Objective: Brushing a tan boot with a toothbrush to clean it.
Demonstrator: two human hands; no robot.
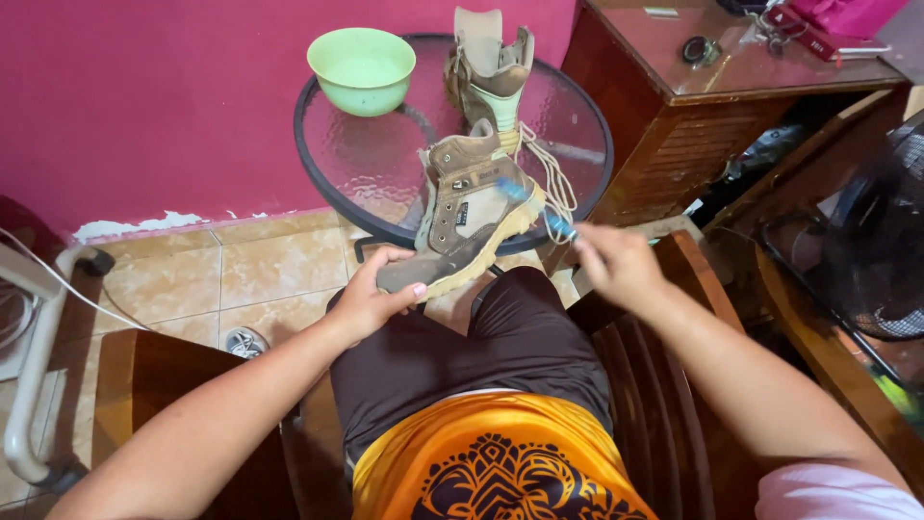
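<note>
Ahead: your round glass table [337,154] carries a pale green bowl [362,67] and an upright tan boot [489,67].
Right: a dark wooden cabinet [674,125] blocks you.
Left: the bare tiled floor [260,270] gives you room.
Between hands: the tan boot you hold [472,217].

- Held boot [469,223]: matt brown suede, rough cloth panels, pale rubber sole.
- Brush [539,210]: blue glossy plastic.
- Round table [385,164]: textured glass, dark metal rim.
- Bowl [362,69]: smooth green plastic.

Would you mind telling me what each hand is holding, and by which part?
The left hand grips the brown boot by its toe; the right hand holds a blue brush by its handle end.
</note>
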